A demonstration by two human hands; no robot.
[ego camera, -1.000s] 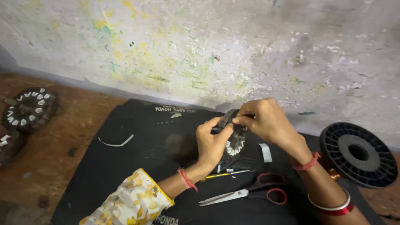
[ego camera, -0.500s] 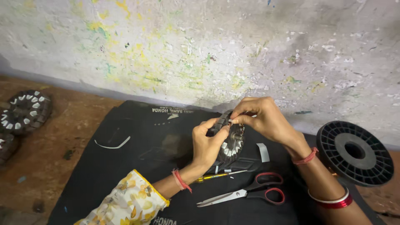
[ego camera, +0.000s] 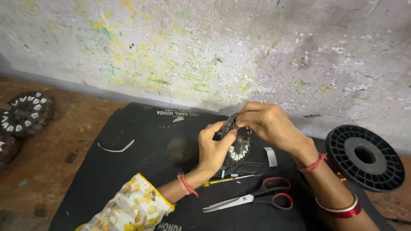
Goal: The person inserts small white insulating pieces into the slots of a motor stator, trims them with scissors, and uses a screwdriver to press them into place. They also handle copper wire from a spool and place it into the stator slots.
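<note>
One stator [ego camera: 238, 145] is held upright over the black mat [ego camera: 141, 158], left hand [ego camera: 216, 147] gripping its rim, right hand [ego camera: 267, 124] pinching its top. One pair of scissors [ego camera: 257, 198], one screwdriver [ego camera: 222, 181], one spool [ego camera: 364, 156] at the mat's right edge; two more stators [ego camera: 26, 112] lie far left. Open mat on the left.

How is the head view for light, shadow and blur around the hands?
Head view: soft, even light, no glare; left hand and right hand sharp on the round stator; faint shadow on the black mat; scissors clear; edges slightly bowed.
</note>
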